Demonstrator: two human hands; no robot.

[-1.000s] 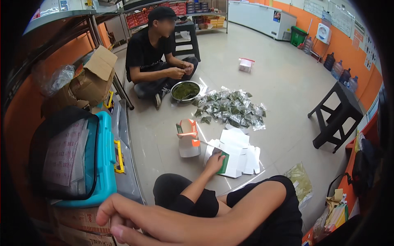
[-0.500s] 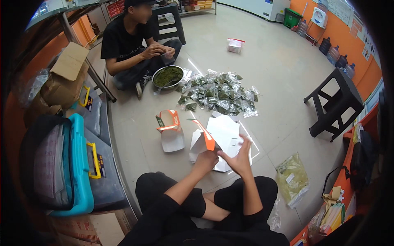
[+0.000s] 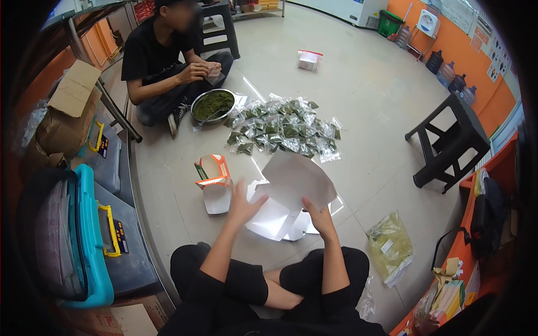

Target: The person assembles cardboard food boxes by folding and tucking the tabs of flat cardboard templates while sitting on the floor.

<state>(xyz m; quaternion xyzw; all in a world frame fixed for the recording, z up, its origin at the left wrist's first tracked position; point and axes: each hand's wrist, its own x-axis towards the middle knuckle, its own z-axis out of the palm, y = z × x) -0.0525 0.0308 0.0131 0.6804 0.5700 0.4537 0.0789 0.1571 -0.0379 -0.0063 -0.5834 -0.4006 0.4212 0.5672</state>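
Note:
A white paper carton (image 3: 300, 178), its plain inside facing up, is spread in front of me. My right hand (image 3: 320, 219) grips its near right edge, thumb on top and fingers underneath. My left hand (image 3: 245, 207) is open beside its left side, fingers spread; whether a fingertip touches the paper I cannot tell. Below the carton lie more flat white carton pieces (image 3: 274, 223), partly covered by it. Just left of my left hand, an open-topped orange and white box (image 3: 216, 196) sits on the floor.
Beyond the carton lies a heap of small clear bags with green filling (image 3: 283, 126). A seated person (image 3: 159, 67) handles a small bag beside a metal bowl of green paste (image 3: 213, 105). A black stool (image 3: 451, 143) and yellowish plastic bag (image 3: 390, 246) are at right; lidded bins (image 3: 126, 235) line the left.
My left hand has let go of the carton and moved left, opening. My right hand, open before, now grips it. The carton has turned from its orange edge to its white inside.

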